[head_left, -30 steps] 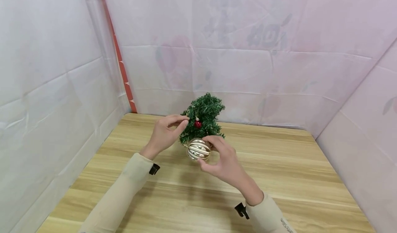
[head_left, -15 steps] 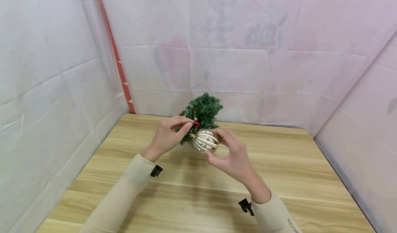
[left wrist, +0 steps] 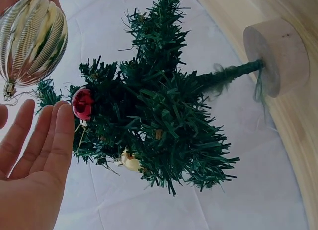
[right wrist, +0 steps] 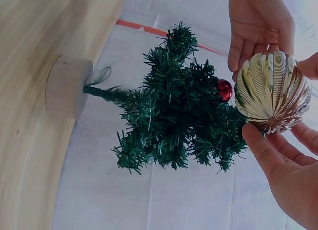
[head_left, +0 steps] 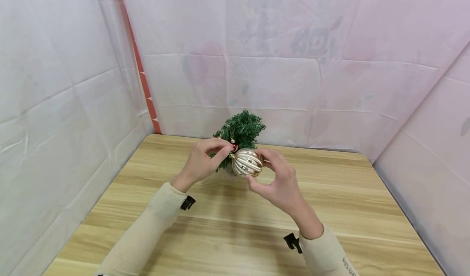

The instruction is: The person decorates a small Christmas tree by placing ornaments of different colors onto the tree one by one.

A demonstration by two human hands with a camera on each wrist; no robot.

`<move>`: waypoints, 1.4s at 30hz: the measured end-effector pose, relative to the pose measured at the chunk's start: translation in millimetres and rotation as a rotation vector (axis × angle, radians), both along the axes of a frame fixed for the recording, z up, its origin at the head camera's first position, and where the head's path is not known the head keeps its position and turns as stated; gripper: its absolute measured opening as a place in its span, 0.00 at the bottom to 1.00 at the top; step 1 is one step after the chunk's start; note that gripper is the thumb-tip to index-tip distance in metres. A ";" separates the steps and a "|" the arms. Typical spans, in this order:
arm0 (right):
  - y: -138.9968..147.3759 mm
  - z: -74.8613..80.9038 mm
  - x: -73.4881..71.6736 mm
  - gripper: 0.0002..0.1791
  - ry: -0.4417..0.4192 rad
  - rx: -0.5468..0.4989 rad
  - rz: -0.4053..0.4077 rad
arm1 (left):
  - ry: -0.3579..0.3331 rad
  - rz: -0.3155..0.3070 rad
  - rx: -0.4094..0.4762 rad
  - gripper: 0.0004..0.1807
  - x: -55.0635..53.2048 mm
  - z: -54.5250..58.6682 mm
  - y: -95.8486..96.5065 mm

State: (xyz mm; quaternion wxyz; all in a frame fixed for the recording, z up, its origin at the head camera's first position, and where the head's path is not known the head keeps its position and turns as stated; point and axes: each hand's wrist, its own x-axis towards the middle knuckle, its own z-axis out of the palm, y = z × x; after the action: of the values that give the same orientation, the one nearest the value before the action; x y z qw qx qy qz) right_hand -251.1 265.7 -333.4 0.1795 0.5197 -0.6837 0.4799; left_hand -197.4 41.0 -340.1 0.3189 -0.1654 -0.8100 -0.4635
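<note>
A small green artificial Christmas tree [head_left: 242, 128] stands at the table's back, on a round wooden base [left wrist: 278, 56]. A large ribbed gold ornament [head_left: 247, 163] is held in front of it, off the table. My right hand [head_left: 277, 180] grips this ball from its right side between thumb and fingers. Close to the ball's capped end is my left hand [head_left: 203, 157], fingers fairly straight; in the left wrist view a gap shows between thumb and fingers, beside a thin string loop [left wrist: 20, 96]. A red ornament [left wrist: 82, 104] hangs on the tree near the left fingertips.
A small pale gold ornament [left wrist: 131, 161] sits among the branches. The wood-grain table [head_left: 227, 235] is bounded by white cloth walls, with a red strip [head_left: 141, 70] at the back left corner.
The gold ornament has been raised and moved right, its capped end now turned toward my left hand. My left hand has shifted slightly right, in front of the red ornament.
</note>
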 end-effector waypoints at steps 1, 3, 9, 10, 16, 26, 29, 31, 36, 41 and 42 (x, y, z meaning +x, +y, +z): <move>0.1 -0.2 -0.2 0.31 0.002 0.000 0.000 | 0.000 -0.004 0.004 0.08 -0.4 0.6 0.7; 0.5 -1.1 -0.9 0.31 0.004 0.001 0.000 | 0.006 -0.012 0.015 0.08 -0.7 2.1 2.0; 0.7 -11.3 -8.3 0.33 0.009 0.003 -0.012 | 0.019 -0.020 0.017 0.06 -1.2 5.2 4.7; 0.7 -13.1 -9.4 0.34 0.008 0.005 -0.016 | 0.021 -0.021 0.015 0.06 -1.2 5.4 5.2; 1.3 -9.0 -3.8 0.32 -0.021 0.014 -0.009 | 0.052 -0.018 0.004 0.05 -1.6 5.7 6.8; 1.4 -11.4 -3.1 0.31 -0.065 0.053 -0.016 | 0.116 0.001 -0.007 0.04 -8.1 3.7 10.2; 1.4 -23.5 -12.5 0.32 -0.073 0.062 -0.027 | 0.123 0.001 -0.009 0.03 -13.3 -0.1 9.9; 1.5 -31.5 -18.6 0.30 -0.089 0.070 -0.032 | 0.127 -0.002 -0.012 0.03 -18.6 -5.3 8.2; 1.7 -45.6 -26.7 0.27 -0.145 0.079 -0.027 | 0.134 -0.024 -0.020 0.03 -27.5 -13.8 5.1; 1.9 -49.6 -27.7 0.25 -0.150 0.093 -0.033 | 0.151 -0.042 -0.021 0.04 -29.5 -14.8 4.0; 1.9 -49.5 -28.0 0.25 -0.146 0.095 -0.037 | 0.154 -0.044 -0.021 0.05 -29.8 -14.9 3.8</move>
State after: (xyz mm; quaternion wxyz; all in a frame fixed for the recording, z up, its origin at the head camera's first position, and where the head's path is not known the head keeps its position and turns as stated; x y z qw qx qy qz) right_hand -279.0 267.6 -382.9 0.1132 0.4785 -0.7265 0.4800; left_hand -227.1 44.7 -355.0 0.3683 -0.2216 -0.7839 -0.4480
